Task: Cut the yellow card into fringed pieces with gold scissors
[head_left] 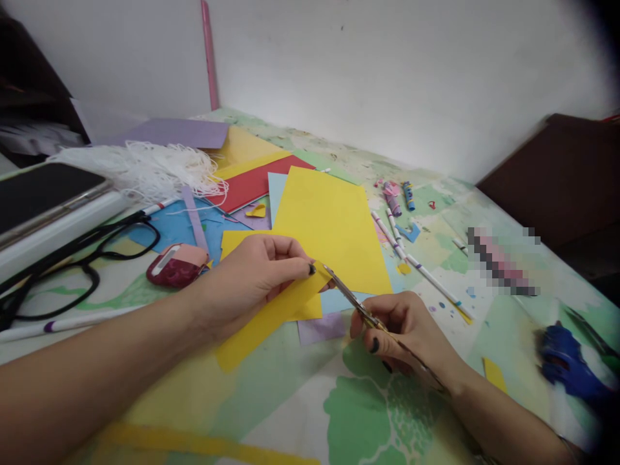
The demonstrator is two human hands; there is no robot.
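Note:
My left hand (271,268) pinches a strip of yellow paper (259,332) near its upper right end, thumb on top. The strip slants down to the left below my wrist. In my right hand (407,332) is a pair of scissors (351,297), their blades pointing up and left to the pinched end of the strip. The tips are at the paper's edge, close to my left thumb; whether they cut into it I cannot tell. Behind both hands lies a large yellow sheet (334,226) over light blue paper (278,190).
Eyeglasses (92,271), an earbud case (177,265), a phone (46,194) and white string (150,168) lie at left. Red paper (261,184) is farther back. White marker-like sticks (433,287), paper scraps and a blue object (564,358) are at right. Another yellow strip (203,445) lies in front.

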